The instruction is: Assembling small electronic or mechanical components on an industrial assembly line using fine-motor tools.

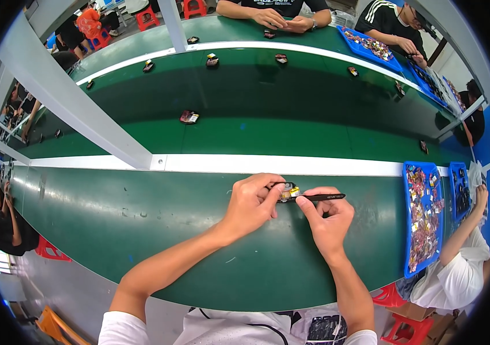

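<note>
Both my hands meet over the green workbench (pixel 199 213), near its middle. My left hand (pixel 250 201) is closed on a small dark part (pixel 291 191) with a black rim and a yellow-and-silver patch; its finer detail is too small to make out. Between the thumb and fingers of my right hand (pixel 330 221) lies a pair of black tweezers (pixel 326 197), its back end pointing right. The tweezers' front end is at the small part, where my fingers partly hide it.
A white rail (pixel 268 164) and grey post (pixel 78 92) stand beyond my hands. Behind them, a green conveyor belt (pixel 291 138) carries several small dark parts (pixel 189 117). At right is a blue tray (pixel 407 230) of small colourful pieces. Co-workers sit opposite and at both sides.
</note>
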Action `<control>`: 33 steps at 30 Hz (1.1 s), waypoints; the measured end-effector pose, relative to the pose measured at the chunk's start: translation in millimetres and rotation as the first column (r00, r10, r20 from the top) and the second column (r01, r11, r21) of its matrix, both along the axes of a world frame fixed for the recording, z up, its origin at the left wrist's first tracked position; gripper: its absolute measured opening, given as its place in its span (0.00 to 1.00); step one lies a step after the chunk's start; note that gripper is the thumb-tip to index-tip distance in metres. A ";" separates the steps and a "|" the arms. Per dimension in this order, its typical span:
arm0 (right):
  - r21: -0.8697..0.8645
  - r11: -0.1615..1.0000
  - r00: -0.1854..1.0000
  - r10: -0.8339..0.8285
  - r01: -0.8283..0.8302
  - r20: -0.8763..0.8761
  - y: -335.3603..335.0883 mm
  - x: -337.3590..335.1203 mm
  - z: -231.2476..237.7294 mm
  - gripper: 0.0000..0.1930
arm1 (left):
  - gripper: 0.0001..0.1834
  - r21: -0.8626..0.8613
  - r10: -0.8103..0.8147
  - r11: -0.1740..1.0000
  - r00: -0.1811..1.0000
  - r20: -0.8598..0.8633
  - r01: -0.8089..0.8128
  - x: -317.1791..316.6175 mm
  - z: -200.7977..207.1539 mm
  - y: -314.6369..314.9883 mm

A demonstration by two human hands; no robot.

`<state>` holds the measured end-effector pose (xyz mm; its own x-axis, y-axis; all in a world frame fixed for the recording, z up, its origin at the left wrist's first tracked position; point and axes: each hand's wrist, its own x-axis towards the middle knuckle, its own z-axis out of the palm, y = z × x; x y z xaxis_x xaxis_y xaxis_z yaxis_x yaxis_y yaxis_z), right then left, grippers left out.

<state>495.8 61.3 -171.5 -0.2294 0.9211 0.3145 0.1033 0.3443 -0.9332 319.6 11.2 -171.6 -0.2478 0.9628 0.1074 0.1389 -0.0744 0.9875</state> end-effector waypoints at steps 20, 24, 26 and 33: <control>-0.374 0.914 0.965 0.064 -0.159 -0.256 -0.1 -2.5 16.4 0.06 | 0.11 0.030 -0.123 0.992 0.981 0.153 0.120 -7.1 1.7 -2.8; -0.416 0.894 0.968 0.069 -0.167 -0.241 -0.2 -0.5 18.3 0.06 | 0.11 0.042 -0.124 0.992 0.980 0.154 0.119 -7.2 0.6 -2.8; -0.410 0.894 0.968 0.087 -0.179 -0.234 0.0 0.3 16.7 0.06 | 0.11 0.045 -0.127 0.992 0.980 0.152 0.122 -7.3 0.4 -2.7; -0.404 0.897 0.963 0.074 -0.178 -0.259 0.2 -0.6 13.0 0.06 | 0.11 0.057 -0.124 0.991 0.984 0.124 0.117 -7.0 1.7 -2.7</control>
